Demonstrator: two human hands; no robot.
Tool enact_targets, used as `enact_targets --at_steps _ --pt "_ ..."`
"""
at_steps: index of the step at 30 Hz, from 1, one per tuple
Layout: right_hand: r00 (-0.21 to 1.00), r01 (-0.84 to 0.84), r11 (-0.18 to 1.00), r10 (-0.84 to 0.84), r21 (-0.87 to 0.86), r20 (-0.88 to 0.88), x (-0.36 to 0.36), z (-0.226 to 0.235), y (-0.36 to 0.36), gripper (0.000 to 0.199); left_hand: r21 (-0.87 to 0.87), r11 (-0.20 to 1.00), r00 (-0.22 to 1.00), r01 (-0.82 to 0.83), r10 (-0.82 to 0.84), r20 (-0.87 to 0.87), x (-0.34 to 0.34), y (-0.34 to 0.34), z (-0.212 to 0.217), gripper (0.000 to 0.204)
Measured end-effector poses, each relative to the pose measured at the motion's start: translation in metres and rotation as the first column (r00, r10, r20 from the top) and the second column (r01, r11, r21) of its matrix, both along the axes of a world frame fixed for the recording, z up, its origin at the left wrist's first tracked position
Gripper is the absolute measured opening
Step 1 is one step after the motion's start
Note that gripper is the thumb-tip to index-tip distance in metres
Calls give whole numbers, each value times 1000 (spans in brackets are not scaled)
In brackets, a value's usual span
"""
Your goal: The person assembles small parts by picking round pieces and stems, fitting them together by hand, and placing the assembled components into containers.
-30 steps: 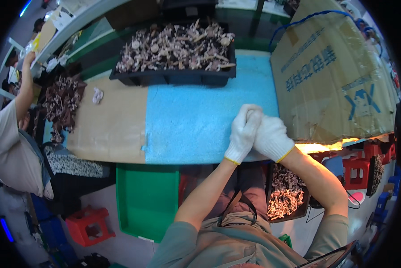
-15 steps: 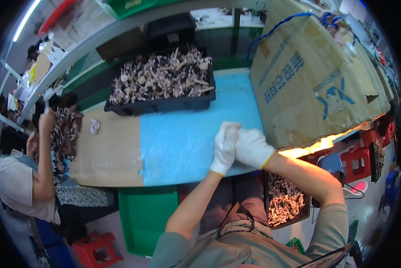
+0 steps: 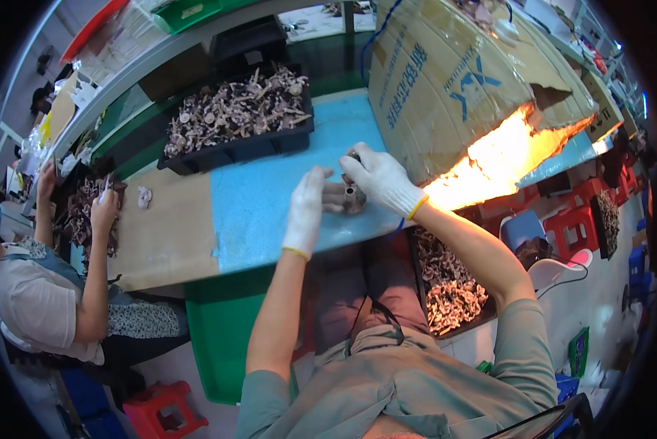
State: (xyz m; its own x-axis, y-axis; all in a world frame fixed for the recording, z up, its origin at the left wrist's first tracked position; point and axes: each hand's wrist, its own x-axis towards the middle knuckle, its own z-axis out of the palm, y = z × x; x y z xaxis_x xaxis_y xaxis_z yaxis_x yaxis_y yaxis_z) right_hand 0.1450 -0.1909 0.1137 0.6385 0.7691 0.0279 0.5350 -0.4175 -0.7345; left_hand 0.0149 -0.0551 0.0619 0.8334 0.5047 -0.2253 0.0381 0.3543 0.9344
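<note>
Both hands wear white gloves w/ yellow cuffs, over the blue mat (image 3: 270,194) near its front edge. L hand (image 3: 305,212) is upright, thumb side facing R; its fingers are partly hidden, can't tell if they grip. R hand (image 3: 382,179) comes in from the other side, fingers bent w/ a dark bit (image 3: 354,156) at the tips; can't tell how firmly they close. Btwn the 2 hands sits a small grey part (image 3: 351,193) w/ a round, hollow-looking end; detail too small to tell more.

Behind, a black tray (image 3: 240,149) is heaped w/ small parts (image 3: 237,113). R of the mat stands a carton (image 3: 423,102), w/ a bright orange-white glow (image 3: 489,161) at its lower edge. L of the mat: brown sheet (image 3: 163,234) w/ 1 white scrap (image 3: 144,197) on it. Below table level: green tray (image 3: 226,329), 1 red stool (image 3: 166,411) at lower L. A co-worker (image 3: 39,304) in a pale top sits far L, both hands raised by a dark pile (image 3: 87,208).
</note>
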Motion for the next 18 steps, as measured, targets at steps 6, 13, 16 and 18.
enact_targets --at_steps 6,13,16,18 --pt "823 -260 964 246 -45 511 -28 -7 -27 30 -440 839 939 321 -219 267 -29 -18 -21 46" --pt "799 129 989 -59 75 -598 -55 -4 -49 27 935 296 964 -196 -116 239 -49 -59 5 32" --pt "846 254 930 -81 266 -527 -61 1 -54 31 795 595 950 -118 -166 265 -49 -51 7 40" --pt "998 18 935 -40 355 54 -52 -26 -63 29 -345 866 931 362 -314 188 -48 -42 15 50"
